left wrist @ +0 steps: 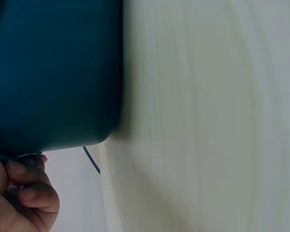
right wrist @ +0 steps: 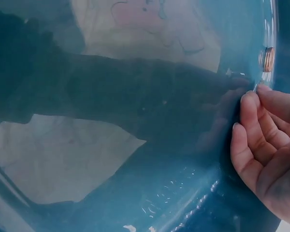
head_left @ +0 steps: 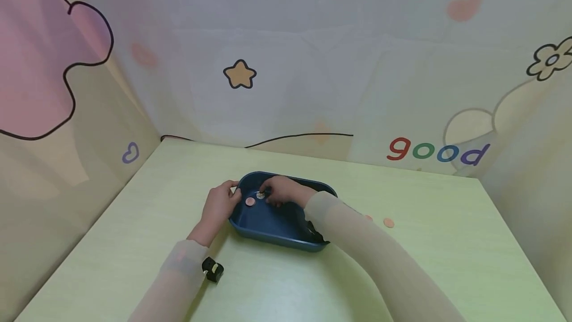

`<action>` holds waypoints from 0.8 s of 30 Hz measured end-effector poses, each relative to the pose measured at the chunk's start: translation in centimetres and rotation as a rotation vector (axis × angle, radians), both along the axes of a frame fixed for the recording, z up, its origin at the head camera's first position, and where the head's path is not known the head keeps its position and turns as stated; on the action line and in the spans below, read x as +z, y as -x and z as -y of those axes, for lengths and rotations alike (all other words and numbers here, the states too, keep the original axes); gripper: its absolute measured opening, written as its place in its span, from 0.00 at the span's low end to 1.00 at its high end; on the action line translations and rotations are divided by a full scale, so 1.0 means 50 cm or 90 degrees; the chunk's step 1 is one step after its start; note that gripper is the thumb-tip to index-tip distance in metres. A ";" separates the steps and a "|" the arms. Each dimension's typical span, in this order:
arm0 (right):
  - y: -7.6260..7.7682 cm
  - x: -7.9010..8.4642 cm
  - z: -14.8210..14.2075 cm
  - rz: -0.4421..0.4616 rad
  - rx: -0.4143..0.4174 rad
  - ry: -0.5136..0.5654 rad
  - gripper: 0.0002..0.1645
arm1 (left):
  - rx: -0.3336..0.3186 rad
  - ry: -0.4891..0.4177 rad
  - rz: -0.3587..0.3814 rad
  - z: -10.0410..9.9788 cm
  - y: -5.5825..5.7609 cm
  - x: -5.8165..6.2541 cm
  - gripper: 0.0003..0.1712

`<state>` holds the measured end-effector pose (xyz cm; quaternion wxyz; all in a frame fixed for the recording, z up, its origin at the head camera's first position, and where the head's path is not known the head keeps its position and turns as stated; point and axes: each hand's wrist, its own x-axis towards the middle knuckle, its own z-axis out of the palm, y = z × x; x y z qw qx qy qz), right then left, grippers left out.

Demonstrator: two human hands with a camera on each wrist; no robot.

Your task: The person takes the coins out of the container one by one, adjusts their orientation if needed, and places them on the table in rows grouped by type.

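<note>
A dark blue tray (head_left: 277, 220) with rounded corners stands on the table. My left hand (head_left: 220, 206) grips its left end, thumb at the rim, other fingers curled outside; the left wrist view shows those fingers (left wrist: 38, 193) by the tray's wall. Inside the tray, my right hand (head_left: 283, 190) reaches to the far left part. Its thumb and forefinger pinch what looks like a silvery coin (head_left: 260, 195), mostly covered by the fingertips. Close by sits a copper-coloured coin (head_left: 250, 201); in the right wrist view it appears as a small stack of coins (right wrist: 268, 59) seen edge-on.
Two copper-coloured discs, one nearer disc (head_left: 389, 222) and one partly hidden disc (head_left: 368, 218), lie on the table right of the tray. A printed cloth (head_left: 286, 103) hangs behind the pale table (head_left: 438, 252). A small black device (head_left: 212, 270) is at the left wrist.
</note>
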<state>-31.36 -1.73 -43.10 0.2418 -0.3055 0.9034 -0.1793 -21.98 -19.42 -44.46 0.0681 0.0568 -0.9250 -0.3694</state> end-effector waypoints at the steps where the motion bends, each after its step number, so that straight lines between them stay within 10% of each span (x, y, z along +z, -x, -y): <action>1: -0.002 0.001 -0.001 -0.008 0.002 0.000 0.25 | 0.000 0.000 -0.001 -0.001 0.000 0.001 0.22; 24: -0.002 -0.009 0.011 -0.010 0.040 0.023 0.13 | -0.001 -0.001 -0.006 0.001 0.001 -0.001 0.23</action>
